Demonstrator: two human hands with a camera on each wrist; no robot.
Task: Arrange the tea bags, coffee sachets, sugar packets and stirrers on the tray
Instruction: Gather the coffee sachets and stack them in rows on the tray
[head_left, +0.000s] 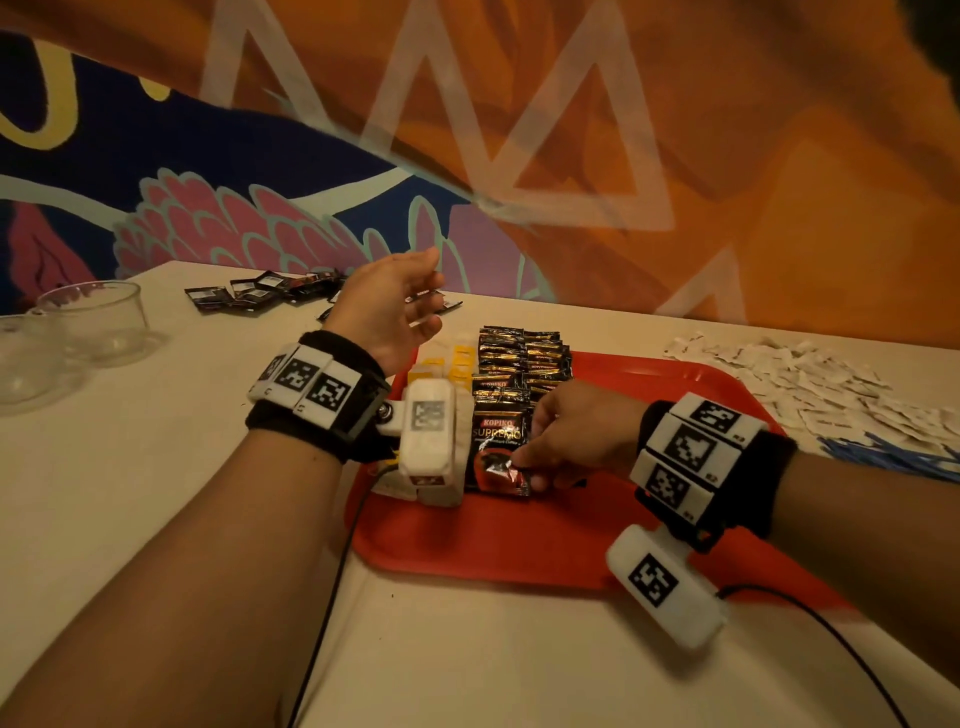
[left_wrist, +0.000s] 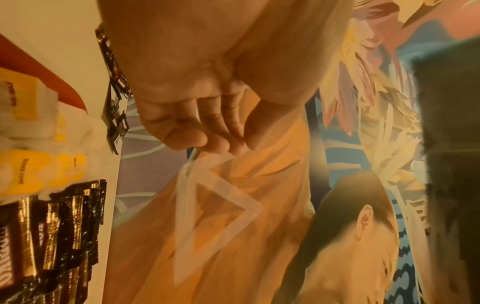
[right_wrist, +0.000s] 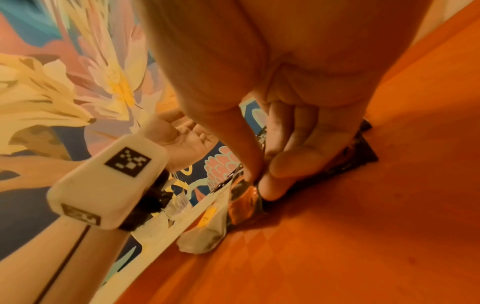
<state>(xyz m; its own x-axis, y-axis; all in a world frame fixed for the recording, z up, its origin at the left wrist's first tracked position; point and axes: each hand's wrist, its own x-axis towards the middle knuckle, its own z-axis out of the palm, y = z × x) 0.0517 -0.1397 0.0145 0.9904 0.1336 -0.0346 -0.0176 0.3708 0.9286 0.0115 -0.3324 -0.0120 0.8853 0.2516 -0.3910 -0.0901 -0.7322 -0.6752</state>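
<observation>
head view showed the right hand (head_left: 566, 436) low over the red tray (head_left: 649, 519), fingertips pinching the near end of a kopiko coffee sachet (head_left: 498, 452) — frontmost in its row, long axis running away toward the wall. the left hand (head_left: 387, 306) hovered above, fingers loosely curled, holding nothing, nearer the loose sachets (head_left: 260, 291) lying beyond it on the tabletop (head_left: 156, 467). tea bags (head_left: 441, 366) sat just left of the coffee row — sugar packets (head_left: 789, 374) and blue stirrers (head_left: 893, 454) lay off the tray, right.

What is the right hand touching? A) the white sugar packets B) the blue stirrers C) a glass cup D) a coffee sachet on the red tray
D: the right hand pinches the front coffee sachet on the red tray; the cups, stirrers and sugar packets lie away from it.
</observation>
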